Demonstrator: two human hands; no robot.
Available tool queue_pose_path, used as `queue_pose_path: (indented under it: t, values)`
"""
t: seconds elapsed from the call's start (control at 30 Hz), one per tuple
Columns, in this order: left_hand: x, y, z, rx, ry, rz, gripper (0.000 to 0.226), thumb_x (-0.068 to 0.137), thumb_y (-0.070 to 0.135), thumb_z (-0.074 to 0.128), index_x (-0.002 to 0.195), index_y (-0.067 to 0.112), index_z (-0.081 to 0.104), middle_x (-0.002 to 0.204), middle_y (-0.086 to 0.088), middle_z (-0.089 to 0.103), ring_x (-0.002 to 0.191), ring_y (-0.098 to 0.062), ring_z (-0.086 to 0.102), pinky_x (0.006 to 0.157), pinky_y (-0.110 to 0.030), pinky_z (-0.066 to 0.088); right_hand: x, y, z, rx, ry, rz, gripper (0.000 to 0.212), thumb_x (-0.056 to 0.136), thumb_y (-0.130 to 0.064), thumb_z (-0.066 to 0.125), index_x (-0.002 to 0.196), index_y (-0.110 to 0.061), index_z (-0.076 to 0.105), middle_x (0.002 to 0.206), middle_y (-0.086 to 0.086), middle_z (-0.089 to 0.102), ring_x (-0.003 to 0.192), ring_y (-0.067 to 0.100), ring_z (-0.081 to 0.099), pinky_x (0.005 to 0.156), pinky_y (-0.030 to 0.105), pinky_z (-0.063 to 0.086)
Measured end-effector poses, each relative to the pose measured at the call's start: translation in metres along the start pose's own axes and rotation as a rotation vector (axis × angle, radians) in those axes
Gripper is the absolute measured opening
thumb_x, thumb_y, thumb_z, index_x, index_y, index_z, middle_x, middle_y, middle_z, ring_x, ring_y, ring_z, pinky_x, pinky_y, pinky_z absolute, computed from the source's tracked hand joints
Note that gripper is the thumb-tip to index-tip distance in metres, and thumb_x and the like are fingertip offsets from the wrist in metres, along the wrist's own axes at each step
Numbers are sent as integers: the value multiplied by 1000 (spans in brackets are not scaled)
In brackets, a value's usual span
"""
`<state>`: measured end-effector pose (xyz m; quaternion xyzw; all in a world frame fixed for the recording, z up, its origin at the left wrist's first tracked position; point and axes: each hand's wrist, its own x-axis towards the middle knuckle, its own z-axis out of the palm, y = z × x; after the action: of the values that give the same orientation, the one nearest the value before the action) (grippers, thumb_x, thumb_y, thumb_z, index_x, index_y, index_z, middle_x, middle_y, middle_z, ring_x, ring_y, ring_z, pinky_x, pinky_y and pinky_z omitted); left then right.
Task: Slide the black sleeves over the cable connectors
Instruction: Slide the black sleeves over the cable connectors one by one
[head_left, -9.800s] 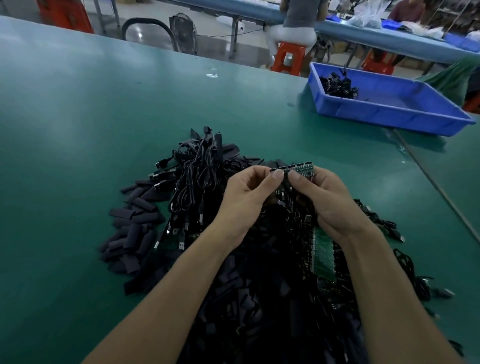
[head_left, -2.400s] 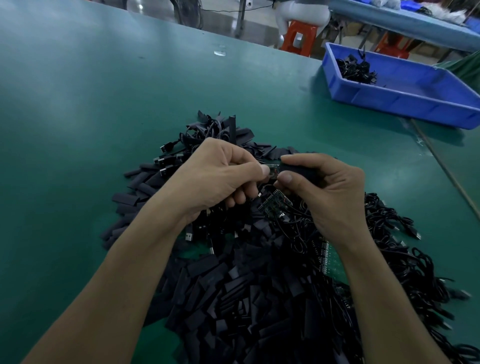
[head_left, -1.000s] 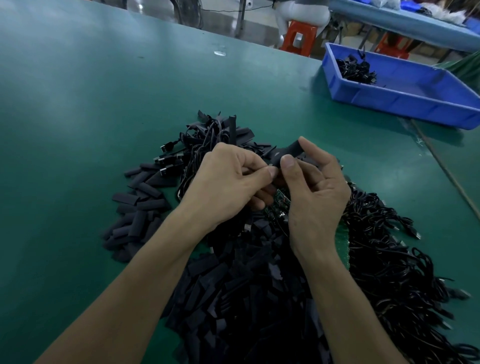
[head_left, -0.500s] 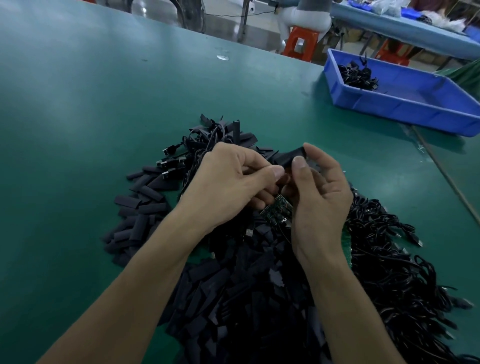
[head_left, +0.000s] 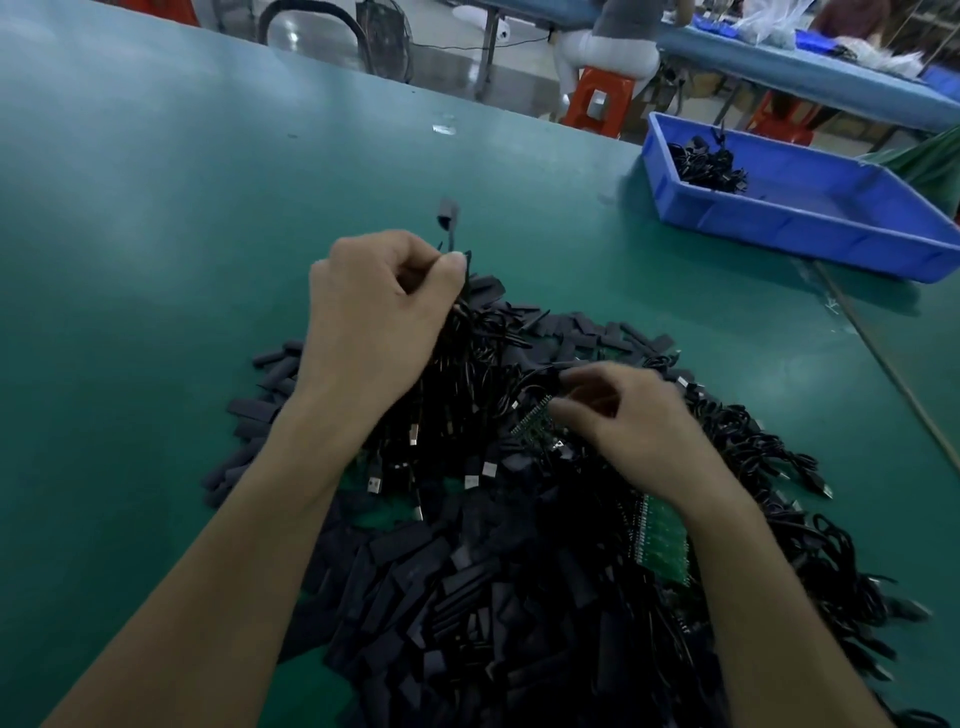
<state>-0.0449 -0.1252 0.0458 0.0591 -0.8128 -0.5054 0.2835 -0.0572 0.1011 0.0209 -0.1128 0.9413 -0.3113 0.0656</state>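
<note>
Nearest, a heap of loose black sleeves (head_left: 467, 597) covers the counter (head_left: 130, 312). Among them on the right lies a green circuit-board strip (head_left: 662, 535), half buried in cables.

Just beyond, the right hand (head_left: 623, 426) is low over the heap, beside a small green board (head_left: 535, 423). Its fingers are curled, but motion blur prevents telling whether they pinch anything.

Further out, the left hand (head_left: 374, 322) is closed in a fist round a cable bundle (head_left: 457, 374), with USB plugs (head_left: 478, 473) dangling below it. One cable end stands up above the fist with a dark, blurred tip (head_left: 448, 213), judged to be a connector with its sleeve on.

Far right, well apart, a blue tray (head_left: 810, 223) holds a small clump of cables (head_left: 706, 163).

Risks noted:
- The bundle is dense and tangled. Drawing one cable free is likely to drag its neighbours and may strip a loosely seated sleeve.
- Sleeved and bare ends share one fist, so a connector could be missed or counted twice.
- A pull on cables attached to the boards may strain their joints.
- The right hand works by feel in black-on-black clutter, so picking up two sleeves at once, or none, is probable.
</note>
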Motion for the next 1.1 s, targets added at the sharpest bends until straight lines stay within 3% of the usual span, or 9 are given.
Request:
queue_pose_path:
  t: [0.13,0.27,0.4,0.63,0.73,0.87,0.93,1.03,1.1]
  values:
    - [21,-1,10,162,18,-62,27,87,33,67,62,29,60,59,16,61,62,-7,62,64,-21,43,0,-6,14,-220,-129,10,33,91,-46,69,114,-22,66,104,-2,67,93,19,64,84,37,54]
    - [34,-4,20,368,17,-183,16,82,39,65,74,25,67,84,1,67,81,-29,61,70,-34,42,-2,-4,12,20,-37,-84,5,96,-27,67,91,-29,64,84,-10,66,72,1,61,60,12,44]
    - [39,-5,21,416,-36,-195,19,81,45,71,93,30,66,99,1,68,95,-28,62,77,-37,45,-2,1,6,343,96,-125,9,96,-25,66,91,-30,61,81,-4,65,67,6,61,62,19,50]
    - [7,16,26,330,112,333,8,90,22,72,97,20,68,81,14,55,70,-8,51,66,-26,40,-1,11,3,622,78,-111,15,88,-33,70,90,-23,60,73,-5,54,66,7,53,60,17,46]
    - [-17,26,36,182,15,495,12,90,25,75,90,13,72,79,8,66,64,-2,55,65,-15,46,1,11,1,713,80,-104,15,86,-35,74,82,-26,63,71,-2,56,68,12,54,59,18,47]
    - [-40,29,48,-53,-347,179,25,84,43,79,97,26,65,85,14,62,63,1,59,59,-17,53,1,12,-1,858,23,-128,8,86,-34,70,80,-30,70,74,-2,65,67,9,58,60,20,48]
    - [-43,24,52,-138,-380,44,27,83,40,81,93,29,58,85,12,60,59,-1,56,52,-23,51,-1,14,0,902,10,-124,12,86,-39,71,85,-27,71,83,8,65,75,19,59,69,30,51]
    - [-44,19,53,-314,-421,-110,21,86,31,79,88,22,60,69,13,62,49,-4,54,43,-18,43,-3,15,1,991,0,-113,40,78,-51,79,94,-17,69,95,21,61,87,32,54,83,50,45]
    - [-45,17,52,-409,-472,-166,15,90,25,76,87,17,64,58,12,60,44,-6,53,38,-18,40,-4,13,0,996,-16,-119,52,74,-56,81,97,-11,69,96,23,62,89,34,55,84,51,44]
